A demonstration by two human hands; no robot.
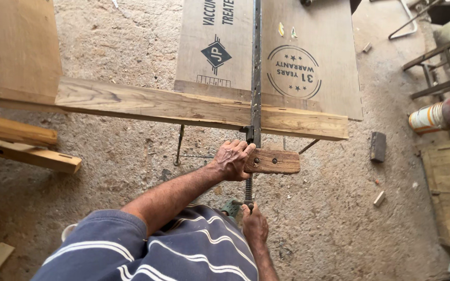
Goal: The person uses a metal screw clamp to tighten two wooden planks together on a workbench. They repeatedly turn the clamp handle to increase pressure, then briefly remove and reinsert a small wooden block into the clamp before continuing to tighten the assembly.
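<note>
Holds a small wooden block [274, 161] flat against the long steel bar clamp [256, 78] with the left hand [231, 160], grip closed over the block's near end and thumb side touching the bar. Closes the right hand [255, 225] around the lower end of the threaded screw [248, 184], just below the block; cannot tell what handle lies inside that grip. Finds the clamp running away across a pale plank [183, 106] and a brown plywood sheet [313, 62], both raised above the sawdust floor [105, 156] on thin metal legs.

Risks, as a judgement: could pinch the left fingertips [246, 148] between block and plank edge if the screw advances while they sit beside the bar. Could let the block twist or slip sideways, since only one hand steadies it and most of it juts out to one side of the screw. Could dent the plank edge or skew the clamp off square if tightened with the block tilted. Could tip the plank, which overhangs far to the left.
</note>
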